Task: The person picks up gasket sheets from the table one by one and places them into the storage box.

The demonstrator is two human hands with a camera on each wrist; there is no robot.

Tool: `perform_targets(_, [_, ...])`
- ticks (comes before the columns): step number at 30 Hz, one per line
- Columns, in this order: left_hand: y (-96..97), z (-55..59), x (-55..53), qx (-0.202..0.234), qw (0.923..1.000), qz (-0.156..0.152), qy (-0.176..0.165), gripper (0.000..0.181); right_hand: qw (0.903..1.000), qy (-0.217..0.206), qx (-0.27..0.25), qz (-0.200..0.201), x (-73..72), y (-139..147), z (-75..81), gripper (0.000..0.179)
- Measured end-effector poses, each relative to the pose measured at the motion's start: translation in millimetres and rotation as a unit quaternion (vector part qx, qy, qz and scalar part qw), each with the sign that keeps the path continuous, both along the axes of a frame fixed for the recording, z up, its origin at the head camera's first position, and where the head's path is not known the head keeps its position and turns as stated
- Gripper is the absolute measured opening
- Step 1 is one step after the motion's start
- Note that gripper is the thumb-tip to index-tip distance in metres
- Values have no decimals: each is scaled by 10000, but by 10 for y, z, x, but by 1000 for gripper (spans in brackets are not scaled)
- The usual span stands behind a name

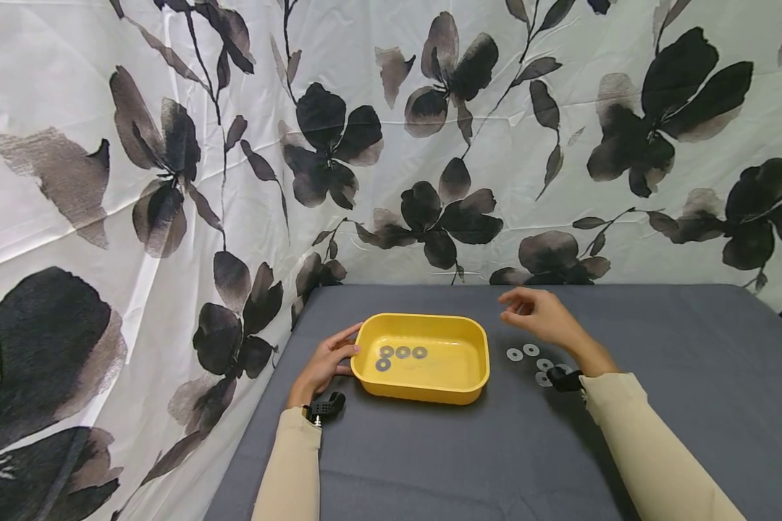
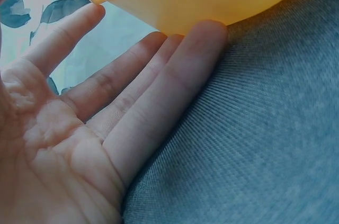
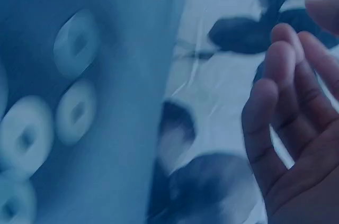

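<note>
A yellow tray (image 1: 420, 394) stands on the table with several flat metal washers (image 1: 402, 352) on its floor, toward the left. My left hand (image 1: 326, 364) is at the tray's left end; in the left wrist view its fingers (image 2: 143, 113) are nearly straight, with tips touching the yellow wall. To the right of the tray, my right hand (image 1: 541, 316) hovers above the table, fingers loosely bent and nothing visible between them. Below it lie several loose washers (image 1: 514, 354), one partly hidden by the wrist camera. The right wrist view shows blurred washers (image 3: 26, 136) beside the hand.
A grey cloth covers the table (image 1: 430, 463). Behind it and along the left hangs a white curtain (image 1: 378, 43) with dark flowers. Each wrist carries a small black camera (image 1: 326, 407).
</note>
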State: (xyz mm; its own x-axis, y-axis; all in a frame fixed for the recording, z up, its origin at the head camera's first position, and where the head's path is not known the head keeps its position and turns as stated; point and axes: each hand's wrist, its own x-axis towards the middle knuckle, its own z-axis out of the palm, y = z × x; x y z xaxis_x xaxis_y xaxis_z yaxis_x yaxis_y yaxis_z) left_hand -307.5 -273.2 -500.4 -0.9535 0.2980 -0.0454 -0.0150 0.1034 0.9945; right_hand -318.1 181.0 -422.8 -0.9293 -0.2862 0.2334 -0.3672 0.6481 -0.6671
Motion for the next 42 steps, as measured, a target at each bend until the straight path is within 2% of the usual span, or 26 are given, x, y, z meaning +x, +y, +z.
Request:
perform_targets(4, [-8,3,-2,-12,10000,18,10,55,9987,-439,12,-258,58,286,-181,37])
perform_targets(9, [-21,-7,-4,-48,10000,1,42,54,9956,-928,42,-142,81,500,-361,46])
perform_targets(15, [-7,-13,8,-27,10000,-69,32,54,9921,-1228,231,135,61,579,-535,42])
perform_targets(19, [3,-23,9,-7,10000,-80,-3,54,9906,-1358,176,39,60,566,-612,38])
perform_targets(24, [17,-27,-6,7,10000,-72,-1,55,9889,-1447,230,-233,62,530,-644,31])
perform_targets(29, [21,-18,-11,34,10000,-38,12,54,9885,-1433,372,-312,63,491,-623,26])
perform_targets(36, [-2,-14,-2,-32,9999,-95,57,55,9897,-1380,331,-187,72,440,-596,24])
perform_targets(42, [-12,-19,4,-49,9999,-110,73,56,9917,-1148,540,-226,77,407,-593,25])
